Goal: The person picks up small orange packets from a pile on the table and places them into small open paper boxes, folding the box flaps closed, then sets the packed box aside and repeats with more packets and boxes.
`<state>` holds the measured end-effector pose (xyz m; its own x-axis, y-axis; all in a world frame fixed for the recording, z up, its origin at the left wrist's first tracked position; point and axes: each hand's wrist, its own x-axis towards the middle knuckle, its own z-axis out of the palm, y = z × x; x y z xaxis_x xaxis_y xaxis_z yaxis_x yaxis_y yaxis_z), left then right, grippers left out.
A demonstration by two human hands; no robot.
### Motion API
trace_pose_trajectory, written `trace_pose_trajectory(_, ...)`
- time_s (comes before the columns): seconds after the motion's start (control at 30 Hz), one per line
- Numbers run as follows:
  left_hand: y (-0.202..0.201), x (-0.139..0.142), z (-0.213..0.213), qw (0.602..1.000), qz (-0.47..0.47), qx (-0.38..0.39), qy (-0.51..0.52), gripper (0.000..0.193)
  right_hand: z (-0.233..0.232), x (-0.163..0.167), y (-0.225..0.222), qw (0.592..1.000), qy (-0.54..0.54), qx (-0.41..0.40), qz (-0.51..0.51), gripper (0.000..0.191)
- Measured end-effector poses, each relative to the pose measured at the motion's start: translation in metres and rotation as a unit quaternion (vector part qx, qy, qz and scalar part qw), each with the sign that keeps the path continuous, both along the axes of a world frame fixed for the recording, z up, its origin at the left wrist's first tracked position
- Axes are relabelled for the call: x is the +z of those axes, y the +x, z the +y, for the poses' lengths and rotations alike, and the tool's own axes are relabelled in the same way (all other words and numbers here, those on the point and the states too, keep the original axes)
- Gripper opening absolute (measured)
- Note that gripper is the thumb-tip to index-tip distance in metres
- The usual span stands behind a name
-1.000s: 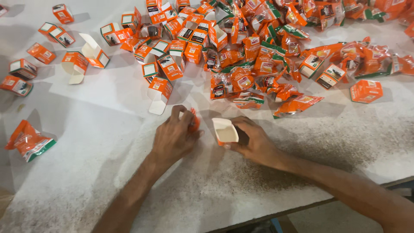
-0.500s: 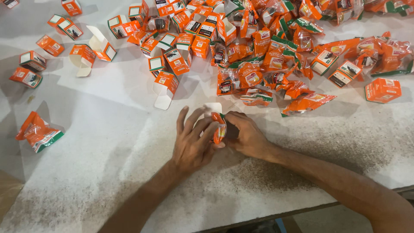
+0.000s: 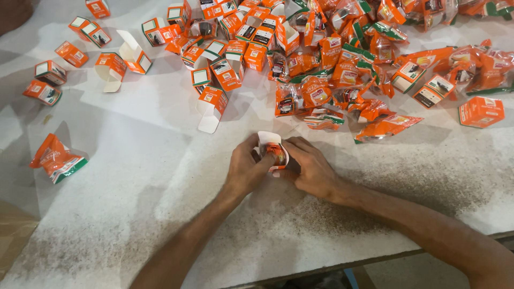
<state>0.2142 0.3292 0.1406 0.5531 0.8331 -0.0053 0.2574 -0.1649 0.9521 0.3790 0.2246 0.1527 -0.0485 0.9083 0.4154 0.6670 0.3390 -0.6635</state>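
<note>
Orange and white, a small cardboard box (image 3: 273, 151) sits between the two hands near the middle of the white speckled table (image 3: 134, 176), its white flap standing open at the top and an orange sachet showing inside the opening. The left hand (image 3: 247, 170) is curled round the box's left side, thumb pressed against its front. The right hand (image 3: 310, 168) closes on the box's right side, fingers (image 3: 293, 145) bent over the upper edge, so both hands pinch the same box between them. Both forearms reach in from the lower edge of the view, resting on the tabletop.

Just beyond the hands lies an open box (image 3: 211, 107) with its white flap pointing toward the person. To the right of it, a flat orange sachet with a green edge (image 3: 386, 126) lies near the right hand. Behind these spreads a dense heap of orange sachets (image 3: 332, 80) and a scatter of small orange boxes (image 3: 235, 48) across the far side of the table, some shut, some with flaps open. A lone closed box (image 3: 481, 111) rests at the far right. Well apart at the left lies a single crumpled sachet (image 3: 55, 159), with a few more boxes (image 3: 48, 80) beyond it. A brown cardboard corner (image 3: 13, 235) shows at the lower left.
</note>
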Motion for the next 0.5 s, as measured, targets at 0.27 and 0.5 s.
trace_pose_trajectory(0.27,0.006,-0.005,-0.003,0.997,-0.080,0.003,0.012,0.026,-0.006,-0.013,-0.003,0.996,-0.030,-0.033,0.072,0.065)
trace_pose_trajectory(0.5,-0.014,0.004,0.014,0.966,-0.130,-0.112,-0.193,0.023,-0.005,-0.015,0.001,0.985,0.069,-0.028,-0.155,0.053)
